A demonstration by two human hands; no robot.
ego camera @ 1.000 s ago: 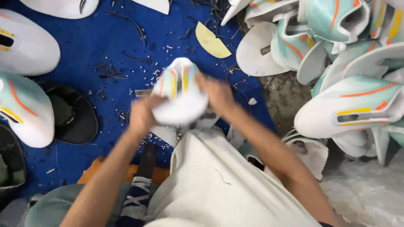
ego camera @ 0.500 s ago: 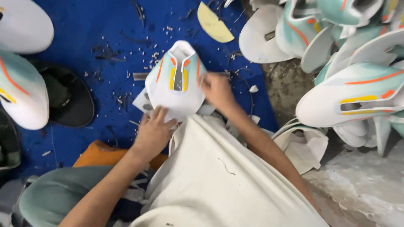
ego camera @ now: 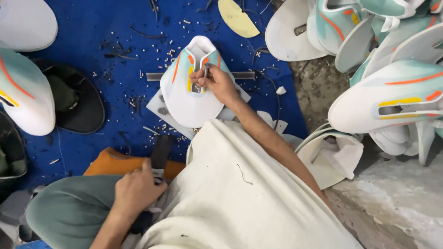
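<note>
Right hand (ego camera: 218,83) pinches small metal tool (ego camera: 205,74) on shoe upper (ego camera: 190,87).
Left hand (ego camera: 136,189) fingers curled on black strap (ego camera: 160,152); blue mat (ego camera: 106,46) edge crowded.

Both hands low, arms apart, R stretched fwd, L tucked near lap.
R hand (ego camera: 217,83): arm bare, extended away from body, wrist bent slightly, fingers curled w/ thumb + forefinger pinched together, knuckles up. L hand (ego camera: 136,191): forearm comes in from bottom edge, elbow bent, hand close to knee, back of hand facing up, fingers folded down in a loose grip. Hands well apart, not touching each other.
</note>
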